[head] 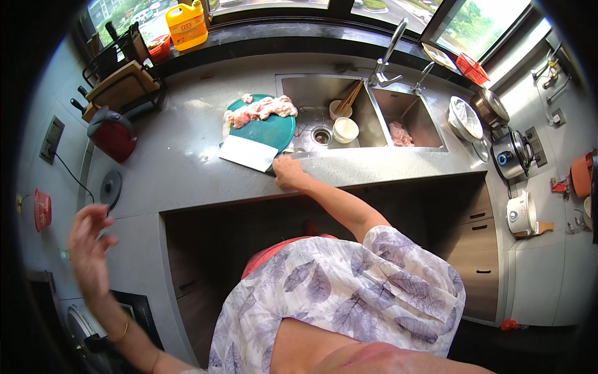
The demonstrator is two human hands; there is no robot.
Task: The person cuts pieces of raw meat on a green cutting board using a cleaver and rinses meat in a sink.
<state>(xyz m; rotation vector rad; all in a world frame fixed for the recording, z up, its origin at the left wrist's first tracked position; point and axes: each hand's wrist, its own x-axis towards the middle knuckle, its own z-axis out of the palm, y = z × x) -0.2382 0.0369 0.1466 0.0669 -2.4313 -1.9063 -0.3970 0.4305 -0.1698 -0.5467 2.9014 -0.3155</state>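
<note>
My right hand (288, 173) grips the handle of a cleaver at the front edge of the counter. The broad blade (248, 153) points left and lies flat across the front part of a round green cutting board (268, 133). A row of pale pink raw meat (261, 111) covers the back of the board, and a small loose piece (247, 98) sits behind it. Blurred and raised at the left, my left hand (91, 248) has its fingers apart and holds nothing that I can see. It is nearest to a round grey lid (111, 188) on the counter.
Right of the board, a two-basin steel sink (299, 89) holds white bowls (345, 129), chopsticks (350, 97) and more raw meat (400, 134). A tall faucet (388, 51) rises behind it. A red kettle (112, 134) and knife rack (122, 86) stand left; a cooker (511, 152) stands right.
</note>
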